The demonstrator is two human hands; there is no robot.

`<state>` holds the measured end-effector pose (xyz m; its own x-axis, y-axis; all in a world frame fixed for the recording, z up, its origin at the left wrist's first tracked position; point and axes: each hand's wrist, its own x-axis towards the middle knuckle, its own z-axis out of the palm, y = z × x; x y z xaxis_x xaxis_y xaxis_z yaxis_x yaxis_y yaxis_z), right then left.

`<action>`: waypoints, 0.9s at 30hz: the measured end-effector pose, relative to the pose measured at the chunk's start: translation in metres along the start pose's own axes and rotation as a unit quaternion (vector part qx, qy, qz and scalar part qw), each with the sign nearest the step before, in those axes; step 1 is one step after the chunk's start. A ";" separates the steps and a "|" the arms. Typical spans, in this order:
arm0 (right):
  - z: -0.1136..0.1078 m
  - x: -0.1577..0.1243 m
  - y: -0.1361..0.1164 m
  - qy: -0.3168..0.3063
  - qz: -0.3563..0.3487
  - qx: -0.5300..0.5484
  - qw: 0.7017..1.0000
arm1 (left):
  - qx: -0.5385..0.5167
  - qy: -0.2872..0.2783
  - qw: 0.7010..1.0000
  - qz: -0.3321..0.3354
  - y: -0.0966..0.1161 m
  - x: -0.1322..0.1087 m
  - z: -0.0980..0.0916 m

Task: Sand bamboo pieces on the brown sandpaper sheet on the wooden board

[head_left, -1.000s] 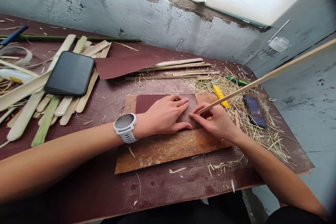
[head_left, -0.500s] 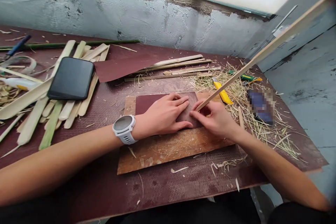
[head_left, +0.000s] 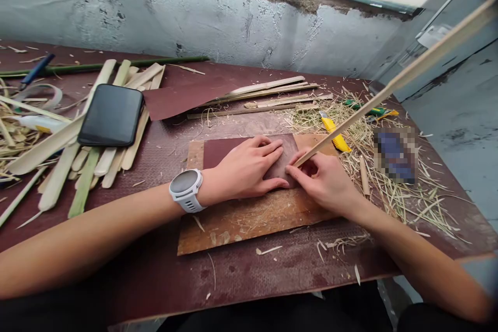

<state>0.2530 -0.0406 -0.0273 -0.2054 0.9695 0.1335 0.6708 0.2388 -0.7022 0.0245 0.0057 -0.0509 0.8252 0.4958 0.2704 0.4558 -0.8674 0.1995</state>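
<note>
My left hand [head_left: 252, 166], with a white watch [head_left: 187, 190] on its wrist, lies flat with fingers spread on a dark red sheet of sandpaper [head_left: 218, 151]. The paper rests on a brown wooden board [head_left: 233, 228], and its right part looks dusty and pale. My right hand [head_left: 322, 176] pinches the lower end of a long bamboo strip [head_left: 373, 101] between thumb and fingers, at the sandpaper's right edge. From there the strip slants up to the right, out of view. Whether its tip touches the paper is hidden by my fingers.
Bamboo slats [head_left: 58, 181] lie at left under a black phone [head_left: 111, 115]. Behind the board are another sandpaper sheet [head_left: 182, 97] and thin strips [head_left: 272, 84]. Shavings [head_left: 392, 187] cover the right side around a yellow cutter [head_left: 336, 135] and a green tool [head_left: 365, 109].
The whole view has shifted slightly, so things sit a little farther right. Both hands keep their places, and the bamboo strip stays in my right hand, its upper end slightly lower.
</note>
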 end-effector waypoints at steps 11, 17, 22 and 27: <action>-0.005 0.001 -0.001 0.041 0.007 -0.008 0.999 | 0.008 0.005 1.000 0.000 0.001 -0.001 0.000; -0.005 -0.003 0.001 0.020 0.015 0.001 1.000 | 0.007 0.010 1.000 0.003 0.002 -0.001 -0.001; -0.005 -0.001 0.004 0.024 0.011 -0.013 1.000 | 0.007 0.015 1.000 0.007 0.002 0.000 0.001; -0.010 0.003 0.007 0.042 0.027 -0.025 0.998 | -0.133 0.086 0.987 0.038 0.031 -0.001 -0.022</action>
<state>0.2643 -0.0356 -0.0253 -0.1091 0.9817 0.1564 0.7149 0.1867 -0.6738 0.0305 -0.0202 -0.0242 0.7745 0.4497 0.4448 0.2728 -0.8719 0.4066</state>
